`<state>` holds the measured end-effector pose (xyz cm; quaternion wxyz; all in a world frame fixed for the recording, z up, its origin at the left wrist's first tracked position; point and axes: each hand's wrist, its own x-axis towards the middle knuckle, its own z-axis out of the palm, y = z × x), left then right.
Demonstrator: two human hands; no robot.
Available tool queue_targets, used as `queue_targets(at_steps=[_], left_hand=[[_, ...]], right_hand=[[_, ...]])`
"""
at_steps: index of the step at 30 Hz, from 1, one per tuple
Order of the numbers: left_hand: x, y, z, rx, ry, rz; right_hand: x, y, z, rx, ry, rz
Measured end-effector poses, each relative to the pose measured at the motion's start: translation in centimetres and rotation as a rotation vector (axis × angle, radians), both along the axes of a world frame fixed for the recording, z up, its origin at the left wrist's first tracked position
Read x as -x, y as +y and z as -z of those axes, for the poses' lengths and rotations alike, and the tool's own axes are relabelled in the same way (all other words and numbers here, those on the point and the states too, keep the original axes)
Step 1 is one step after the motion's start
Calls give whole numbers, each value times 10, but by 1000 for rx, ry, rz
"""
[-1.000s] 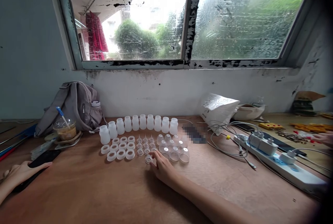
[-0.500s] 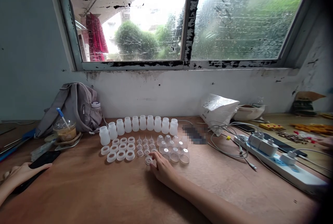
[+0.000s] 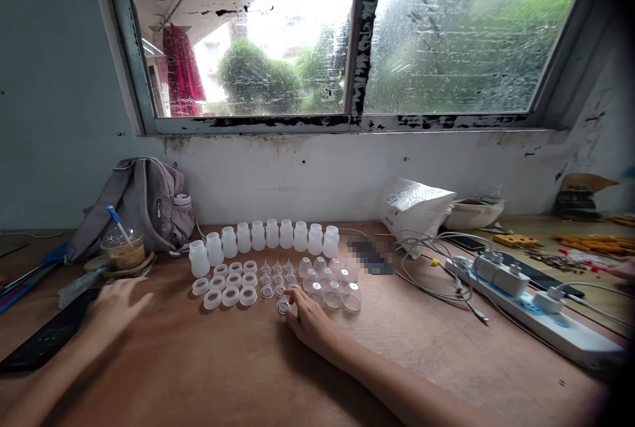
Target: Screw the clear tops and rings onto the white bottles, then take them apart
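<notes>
My left hand (image 3: pixel 122 305) is in the air over the table, fingers spread and holding nothing. It is a little right of a black phone (image 3: pixel 49 334) lying flat. My right hand (image 3: pixel 312 321) rests low on the table, its thumb and fingertips closed at the edge of a clear bottle teat (image 3: pixel 283 307). Several more teats (image 3: pixel 276 270) stand in rows just behind, partly hidden by my fingers. To their left lie white screw rings (image 3: pixel 231 295), to their right clear dome caps (image 3: pixel 333 296). White baby bottles (image 3: pixel 258 235) without tops stand in a curved row behind everything.
At the left are a grey backpack (image 3: pixel 141 209) and a drink cup with a straw (image 3: pixel 124 252). Cables (image 3: pixel 431 281), a white power strip (image 3: pixel 570 334) and a silvery bag (image 3: pixel 417 209) occupy the right. At the far right edge, another person's hand (image 3: pixel 622 271) shows.
My left hand has come off the phone and moved right, with its fingers spreading. The phone has shifted slightly left and down. My right hand stays at the same teat.
</notes>
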<state>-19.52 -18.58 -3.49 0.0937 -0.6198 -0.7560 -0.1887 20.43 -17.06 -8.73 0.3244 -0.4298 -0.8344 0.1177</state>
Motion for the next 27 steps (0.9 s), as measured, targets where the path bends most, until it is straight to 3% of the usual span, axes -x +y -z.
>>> queue_targets(at_steps=[5, 8, 15, 18, 22, 27], left_hand=[[-115, 11, -2, -24, -11, 629], [-156, 22, 2, 6, 76, 726], [-175, 36, 6, 83, 106, 771], [-184, 33, -2, 16, -34, 826], [-201, 28, -9, -61, -261, 896], [-210, 23, 4, -84, -259, 1040]], right_hand=[[1, 4, 2, 20, 24, 10], [0, 5, 2, 18, 55, -17], [0, 10, 6, 20, 128, -26], [2, 12, 4, 28, 134, -24], [2, 8, -5, 101, 141, -125], [1, 5, -11, 144, 248, -122]])
